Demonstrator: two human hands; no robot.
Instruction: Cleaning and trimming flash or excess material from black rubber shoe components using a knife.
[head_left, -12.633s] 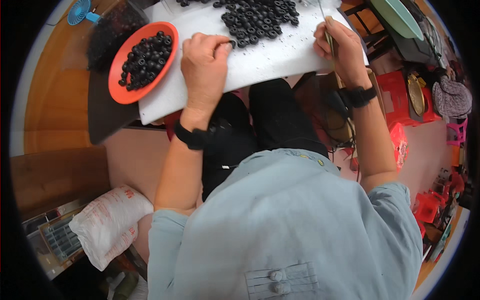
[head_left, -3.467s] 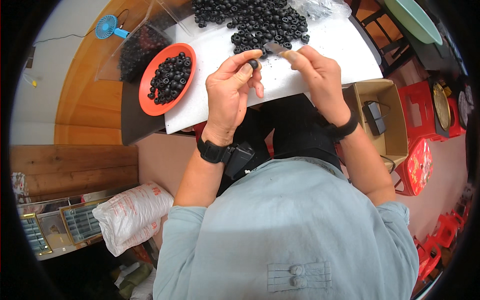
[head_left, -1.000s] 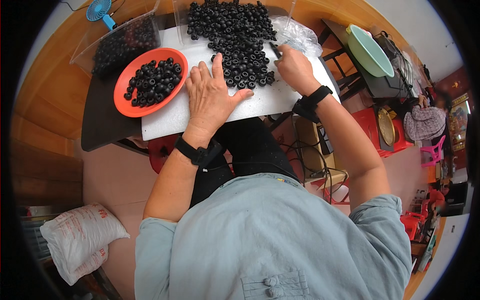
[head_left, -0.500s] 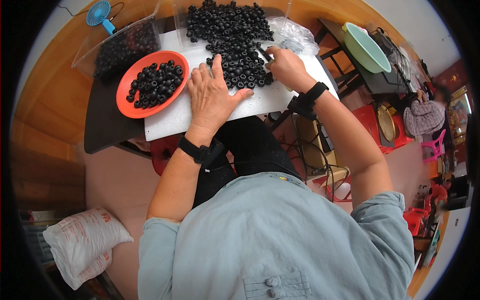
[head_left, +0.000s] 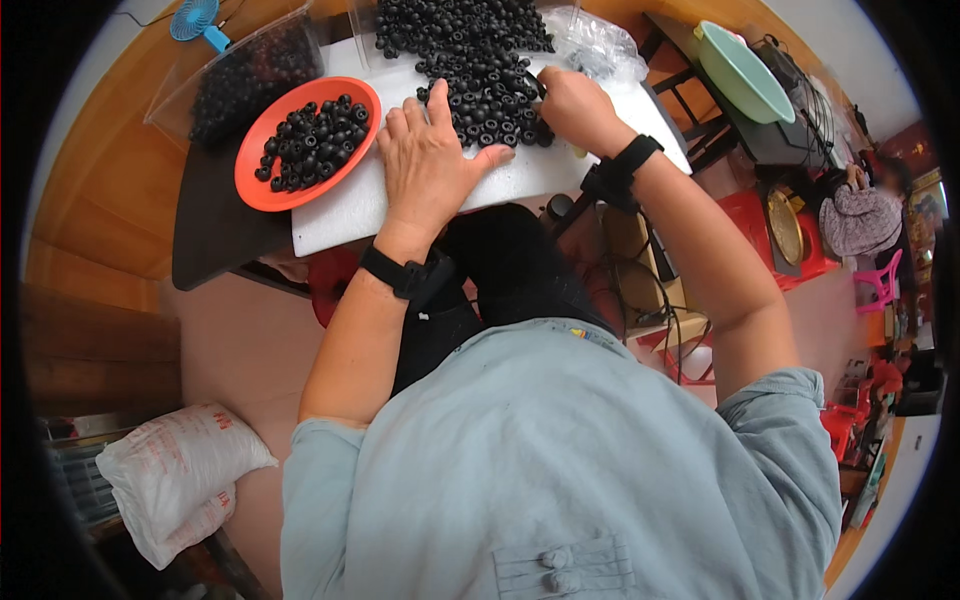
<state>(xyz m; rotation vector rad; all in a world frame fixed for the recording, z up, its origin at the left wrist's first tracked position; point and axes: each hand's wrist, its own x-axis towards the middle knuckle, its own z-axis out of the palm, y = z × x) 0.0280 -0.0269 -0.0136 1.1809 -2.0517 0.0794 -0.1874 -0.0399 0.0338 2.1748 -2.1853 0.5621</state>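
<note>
A dark worktop [head_left: 215,235] is carrying a white board [head_left: 345,205], which is lying across it and reaching toward the person's lap. A heap of small black rings [head_left: 470,55] is spreading over the far half of the board, its near edge coming down between the two hands. A clear plastic tub [head_left: 245,75] holding more black rings is standing at the far left, just behind an orange dish [head_left: 250,175] that is resting partly on the board and holding a smaller load of the same rings. A crumpled clear bag [head_left: 600,45] is lying at the far right corner of the board.

The left hand [head_left: 430,150] is lying flat on the board, fingers spread, the fingertips touching the near edge of the heap, just beside the orange dish. The right hand [head_left: 570,100] is curling at the right edge of the heap, fingers drawn together among the rings; whether it is pinching one I cannot tell. Each wrist is wearing a black band.
</note>
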